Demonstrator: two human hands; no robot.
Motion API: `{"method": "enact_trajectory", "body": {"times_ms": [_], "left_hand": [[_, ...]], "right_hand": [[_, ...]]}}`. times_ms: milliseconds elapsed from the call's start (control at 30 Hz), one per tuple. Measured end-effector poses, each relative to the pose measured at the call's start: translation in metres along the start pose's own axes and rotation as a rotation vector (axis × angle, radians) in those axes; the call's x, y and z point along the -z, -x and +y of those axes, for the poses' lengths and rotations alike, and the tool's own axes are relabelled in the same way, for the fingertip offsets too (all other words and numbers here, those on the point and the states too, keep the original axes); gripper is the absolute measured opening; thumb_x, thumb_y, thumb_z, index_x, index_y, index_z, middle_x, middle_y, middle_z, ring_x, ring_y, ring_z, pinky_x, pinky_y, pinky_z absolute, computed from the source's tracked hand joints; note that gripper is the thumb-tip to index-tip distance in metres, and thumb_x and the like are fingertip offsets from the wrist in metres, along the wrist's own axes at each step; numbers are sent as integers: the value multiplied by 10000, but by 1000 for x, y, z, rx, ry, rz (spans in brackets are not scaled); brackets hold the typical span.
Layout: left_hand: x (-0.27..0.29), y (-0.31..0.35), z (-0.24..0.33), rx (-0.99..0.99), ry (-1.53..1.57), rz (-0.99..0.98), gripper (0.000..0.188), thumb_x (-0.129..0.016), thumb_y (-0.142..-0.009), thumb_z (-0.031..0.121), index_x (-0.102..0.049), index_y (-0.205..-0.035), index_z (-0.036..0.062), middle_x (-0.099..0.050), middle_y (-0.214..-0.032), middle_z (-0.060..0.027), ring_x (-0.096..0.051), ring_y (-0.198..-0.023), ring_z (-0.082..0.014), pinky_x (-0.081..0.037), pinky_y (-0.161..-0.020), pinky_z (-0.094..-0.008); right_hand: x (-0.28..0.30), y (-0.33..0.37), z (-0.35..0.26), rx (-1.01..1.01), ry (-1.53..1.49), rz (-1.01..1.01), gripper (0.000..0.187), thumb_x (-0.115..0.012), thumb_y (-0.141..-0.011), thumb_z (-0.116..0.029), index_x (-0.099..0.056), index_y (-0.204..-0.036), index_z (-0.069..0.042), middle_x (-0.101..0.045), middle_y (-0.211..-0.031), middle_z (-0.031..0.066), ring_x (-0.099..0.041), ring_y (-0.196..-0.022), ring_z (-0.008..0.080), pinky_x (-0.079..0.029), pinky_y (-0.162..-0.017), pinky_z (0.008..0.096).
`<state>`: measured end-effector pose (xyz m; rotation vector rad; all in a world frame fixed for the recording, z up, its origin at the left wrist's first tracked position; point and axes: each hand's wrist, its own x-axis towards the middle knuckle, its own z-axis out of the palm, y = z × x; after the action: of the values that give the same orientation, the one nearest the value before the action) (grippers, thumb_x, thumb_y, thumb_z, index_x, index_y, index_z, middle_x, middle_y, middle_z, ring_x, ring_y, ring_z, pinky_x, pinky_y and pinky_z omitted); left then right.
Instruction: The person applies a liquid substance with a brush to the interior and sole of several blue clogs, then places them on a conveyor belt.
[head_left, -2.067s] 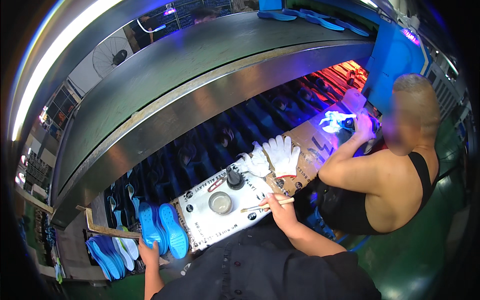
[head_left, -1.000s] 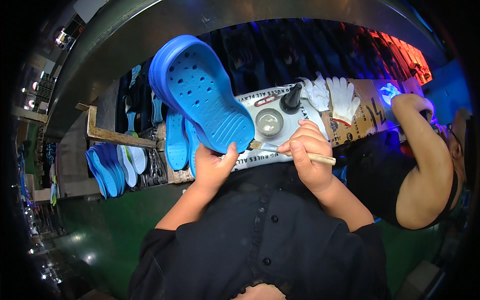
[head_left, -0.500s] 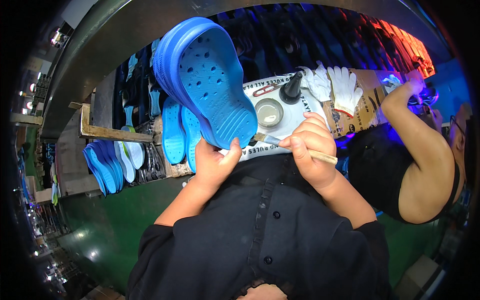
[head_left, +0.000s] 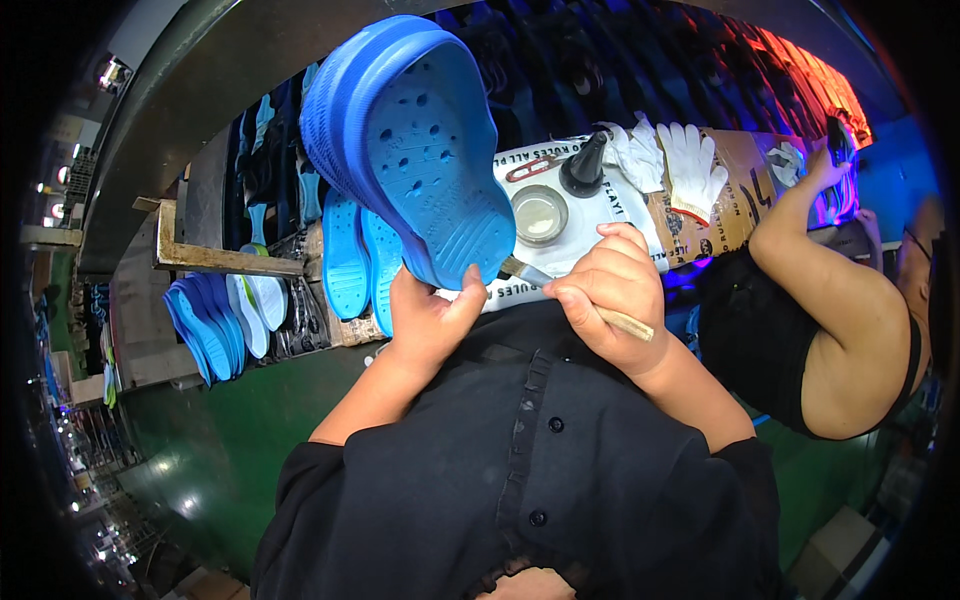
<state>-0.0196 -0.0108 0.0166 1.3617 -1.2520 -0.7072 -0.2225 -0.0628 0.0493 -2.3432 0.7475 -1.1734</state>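
Observation:
My left hand [head_left: 430,322] grips the near end of a blue shoe sole [head_left: 430,160], its thumb lying over the rim. The sole is tilted up, showing a hollow inner face with small holes and ridges, and a thick textured side wall. My right hand [head_left: 618,295] is closed round the wooden handle of a flat brush [head_left: 534,275]. The brush's bristle end is at the right edge of the sole's near end; whether it touches cannot be told. Beyond the brush, a round dish [head_left: 540,216] of pale liquid sits on a white printed sheet [head_left: 590,245].
A black cone-shaped bottle [head_left: 584,168] stands beside the dish. White gloves [head_left: 690,172] lie on cardboard. More blue soles [head_left: 346,262] rest at left, near a wooden frame [head_left: 225,262] and a stack of soles [head_left: 210,320]. A co-worker's arm [head_left: 825,260] is at right.
The sole has shifted slightly up and left and turned a little. My right hand and the brush have moved slightly left. The co-worker's hand has risen with a dark object.

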Motion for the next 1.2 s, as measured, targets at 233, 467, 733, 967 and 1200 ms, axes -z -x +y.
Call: {"method": "enact_trajectory", "body": {"times_ms": [233,467,733,967,1200], "left_hand": [[-3,0,-5,-20,78,34,253,-619,-718,18,-564,-960,-30,-625,-854,-87,-590,-781,-139,-465,-712,-272],[-4,-1,-6,-72,94,53,228,-618,-713,7,-577,-935,-20,-627,-832,-82,-590,-757,-134,-463,-696,-270],[-3,-2,-7,-160,5,23,220,-622,-700,-1,-584,-916,-11,-630,-806,-94,-595,-732,-145,-465,-675,-277],[-4,-4,2,-37,99,54,259,-622,-714,20,-560,-960,-31,-626,-854,-93,-590,-792,-150,-462,-731,-284],[-6,-1,4,-13,99,45,241,-624,-712,18,-564,-942,-26,-627,-846,-90,-589,-784,-145,-461,-726,-284]], "right_hand": [[1,0,4,-5,-90,122,144,-619,-777,-184,-653,-666,-100,-566,-585,20,-533,-597,196,-387,-804,376],[-2,1,1,-31,-98,32,177,-603,-787,-184,-652,-647,-88,-571,-589,23,-531,-597,189,-384,-823,375],[-4,2,1,-137,-206,117,223,-536,-829,-132,-646,-646,-68,-583,-606,30,-522,-606,201,-375,-841,376],[2,7,3,-197,-210,152,262,-511,-847,-118,-619,-619,-46,-574,-594,36,-507,-584,195,-380,-804,368],[0,1,1,-78,-73,74,213,-545,-819,-108,-617,-625,-56,-572,-606,35,-499,-579,203,-376,-793,361]]}}
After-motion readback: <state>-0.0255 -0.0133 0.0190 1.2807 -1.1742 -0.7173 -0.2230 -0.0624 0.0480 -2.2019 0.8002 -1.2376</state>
